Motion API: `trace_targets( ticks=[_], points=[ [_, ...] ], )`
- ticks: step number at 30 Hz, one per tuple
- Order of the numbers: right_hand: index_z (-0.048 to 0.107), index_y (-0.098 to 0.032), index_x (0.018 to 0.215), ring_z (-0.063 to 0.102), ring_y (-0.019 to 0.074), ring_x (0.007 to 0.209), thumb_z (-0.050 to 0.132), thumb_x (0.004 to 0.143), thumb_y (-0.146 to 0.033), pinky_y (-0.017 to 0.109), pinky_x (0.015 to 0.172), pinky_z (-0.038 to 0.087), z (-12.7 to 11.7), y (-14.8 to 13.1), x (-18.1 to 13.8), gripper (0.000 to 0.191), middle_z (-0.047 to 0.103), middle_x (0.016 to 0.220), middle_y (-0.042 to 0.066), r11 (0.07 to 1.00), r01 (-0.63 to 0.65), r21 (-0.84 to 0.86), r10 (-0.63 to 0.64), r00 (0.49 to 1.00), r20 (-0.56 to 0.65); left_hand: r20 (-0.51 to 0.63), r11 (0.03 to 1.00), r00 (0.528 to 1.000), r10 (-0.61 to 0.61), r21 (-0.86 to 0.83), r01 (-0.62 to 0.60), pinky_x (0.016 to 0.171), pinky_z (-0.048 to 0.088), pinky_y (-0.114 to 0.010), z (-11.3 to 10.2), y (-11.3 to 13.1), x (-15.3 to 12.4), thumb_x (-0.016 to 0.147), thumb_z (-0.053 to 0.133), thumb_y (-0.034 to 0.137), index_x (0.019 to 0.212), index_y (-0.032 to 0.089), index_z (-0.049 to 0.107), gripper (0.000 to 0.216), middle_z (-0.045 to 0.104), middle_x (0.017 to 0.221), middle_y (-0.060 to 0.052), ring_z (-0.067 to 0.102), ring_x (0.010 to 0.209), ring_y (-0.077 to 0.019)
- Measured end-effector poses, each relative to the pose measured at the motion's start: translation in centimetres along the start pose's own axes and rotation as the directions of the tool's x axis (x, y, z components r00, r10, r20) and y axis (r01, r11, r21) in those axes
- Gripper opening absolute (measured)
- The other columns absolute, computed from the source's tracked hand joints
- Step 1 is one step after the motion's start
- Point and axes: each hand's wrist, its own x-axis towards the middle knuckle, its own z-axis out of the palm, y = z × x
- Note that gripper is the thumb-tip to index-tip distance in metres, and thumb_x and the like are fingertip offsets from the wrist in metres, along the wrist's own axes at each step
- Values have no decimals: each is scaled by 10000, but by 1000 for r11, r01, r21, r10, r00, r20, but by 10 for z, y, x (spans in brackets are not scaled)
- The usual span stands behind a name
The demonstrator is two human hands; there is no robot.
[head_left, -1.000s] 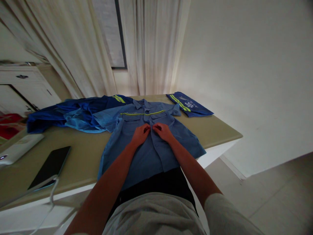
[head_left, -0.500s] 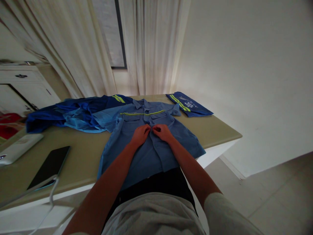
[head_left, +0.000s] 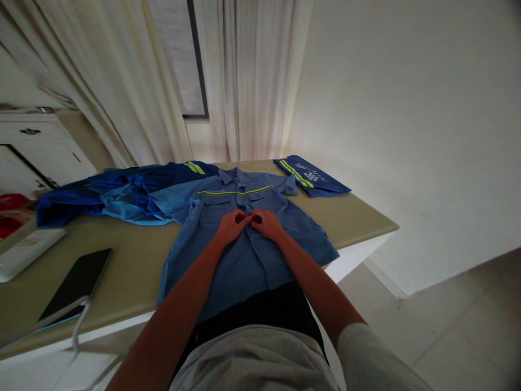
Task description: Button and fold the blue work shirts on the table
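A blue-grey short-sleeved work shirt (head_left: 228, 260) lies face up, collar away from me, with a yellow stripe across the chest and its hem hanging toward my body. At the middle of its front placket, my left hand (head_left: 234, 225) pinches the cloth edge, fingers closed. Right against it, my right hand (head_left: 265, 222) pinches the other side of the placket, and the fingertips of both meet. Any button between them is hidden by the fingers.
On the tan tabletop (head_left: 134, 271), crumpled blue garments (head_left: 122, 190) lie left of the shirt. A folded navy garment (head_left: 313, 176) with yellow stripes rests at the back right. At the left are a dark tablet (head_left: 77, 282) with a white cable and a white device (head_left: 30, 252).
My hands have come together, so the fingertips now touch at the placket where a small gap showed before. The whole view has shifted slightly.
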Motion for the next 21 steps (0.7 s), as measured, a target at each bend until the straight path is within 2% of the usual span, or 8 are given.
trace_targets(
  ticks=[4,11,14,17,21],
  points=[
    [746,-196,870,610,152,738,731,865,-163,260,727,424,-1,-1,0,37,710,802,3,1000,-5,7,5,1000,-1,-25,998,999,-32,-57,30,786,578,-344,1,-4,3,832,700,300,857,205,678,101,774,855,-52,737,814,-219],
    [760,-207,865,644,163,766,740,874,-169,274,761,445,-2,0,0,44,744,844,17,1000,29,6,-29,999,-42,6,980,996,-91,-177,90,795,593,-355,-1,-13,8,782,732,238,885,188,663,133,775,836,-58,749,808,-219],
    [764,-215,875,656,167,771,719,911,-235,276,758,459,-2,0,-1,61,756,851,20,998,27,54,-24,999,-47,7,980,998,-64,-188,64,794,594,-354,0,-14,8,771,730,223,907,186,654,160,769,838,-51,746,807,-213],
    [765,-206,898,648,160,737,693,938,-292,267,719,464,0,2,1,119,757,830,23,992,-37,123,45,997,-60,-5,987,1000,-12,-159,11,783,585,-335,1,-11,6,777,701,210,936,193,631,174,748,827,-27,731,787,-192],
    [760,-181,879,629,150,690,696,932,-304,252,661,448,3,7,4,148,737,775,24,969,-133,206,148,987,-58,21,995,997,75,-69,-73,732,558,-310,0,-3,0,813,679,219,1109,213,600,306,714,812,9,698,731,-175]
  ],
)
